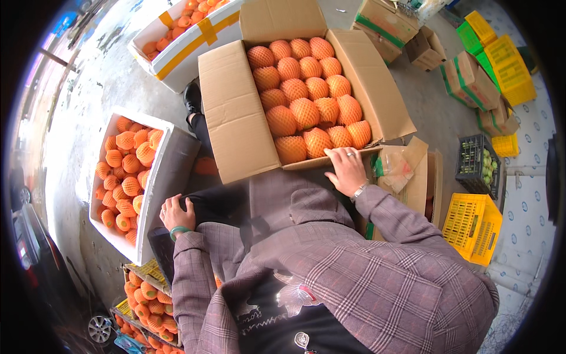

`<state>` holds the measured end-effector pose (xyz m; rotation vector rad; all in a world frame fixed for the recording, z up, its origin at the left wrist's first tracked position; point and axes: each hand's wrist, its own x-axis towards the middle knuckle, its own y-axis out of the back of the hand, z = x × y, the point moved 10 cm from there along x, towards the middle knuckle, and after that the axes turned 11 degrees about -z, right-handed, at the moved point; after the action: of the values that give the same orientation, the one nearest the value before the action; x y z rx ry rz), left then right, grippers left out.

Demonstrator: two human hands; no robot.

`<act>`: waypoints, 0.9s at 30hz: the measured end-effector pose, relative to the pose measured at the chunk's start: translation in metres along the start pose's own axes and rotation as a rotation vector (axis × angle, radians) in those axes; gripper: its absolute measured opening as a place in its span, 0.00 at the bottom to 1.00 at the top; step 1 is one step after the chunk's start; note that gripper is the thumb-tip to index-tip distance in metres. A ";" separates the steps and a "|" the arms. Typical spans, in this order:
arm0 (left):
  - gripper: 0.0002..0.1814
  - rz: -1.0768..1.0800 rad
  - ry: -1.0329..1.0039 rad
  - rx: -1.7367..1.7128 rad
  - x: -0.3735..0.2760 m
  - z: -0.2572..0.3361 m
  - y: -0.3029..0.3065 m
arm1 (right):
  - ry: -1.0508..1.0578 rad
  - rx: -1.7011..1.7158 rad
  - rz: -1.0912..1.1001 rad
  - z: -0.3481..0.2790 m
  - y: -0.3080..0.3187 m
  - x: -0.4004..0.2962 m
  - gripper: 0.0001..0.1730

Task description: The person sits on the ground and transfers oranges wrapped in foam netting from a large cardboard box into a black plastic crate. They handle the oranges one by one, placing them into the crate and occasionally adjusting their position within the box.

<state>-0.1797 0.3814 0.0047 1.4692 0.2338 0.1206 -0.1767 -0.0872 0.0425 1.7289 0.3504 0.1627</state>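
In front of me stands an open cardboard box [234, 110] with its flaps folded out. Rows of round fruit in orange foam-net sleeves [305, 113] fill its visible layer. My right hand [347, 170], with a ring and a wristband, is at the box's near right rim, fingers over the edge and thumb apart outside. My left hand [177, 216] holds nothing; its fingers are slightly apart beside my dark-trousered knee. Close to it on the left is a white foam box [148, 212] of similar netted fruit [126, 163].
Another taped foam box [185, 53] with netted fruit stands beyond. More fruit [152, 305] sits in crates at lower left. To the right are a cardboard carton [411, 199], a yellow crate [471, 228] and a black crate [468, 168] of green fruit. A dark car [48, 274] is at far left.
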 end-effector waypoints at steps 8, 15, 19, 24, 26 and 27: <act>0.16 -0.002 0.010 -0.013 0.000 0.002 0.003 | -0.049 0.040 -0.114 0.014 -0.018 0.040 0.29; 0.16 0.009 0.004 -0.018 0.002 0.003 0.004 | 0.023 0.094 -0.083 0.012 -0.016 0.038 0.25; 0.16 0.012 -0.008 -0.022 0.002 0.004 0.005 | 0.061 0.103 -0.096 0.007 -0.012 0.036 0.23; 0.16 0.023 -0.022 0.000 0.004 0.005 0.005 | 0.014 0.188 -0.129 0.009 -0.010 0.023 0.19; 0.16 0.029 -0.026 0.020 0.004 0.005 0.003 | 0.072 0.281 0.178 -0.001 0.026 -0.009 0.13; 0.16 -0.005 0.007 0.019 -0.002 0.004 0.002 | 0.105 0.324 0.313 -0.007 0.041 -0.031 0.13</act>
<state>-0.1804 0.3772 0.0067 1.4868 0.2446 0.1198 -0.2021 -0.0965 0.0868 2.0959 0.1865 0.4455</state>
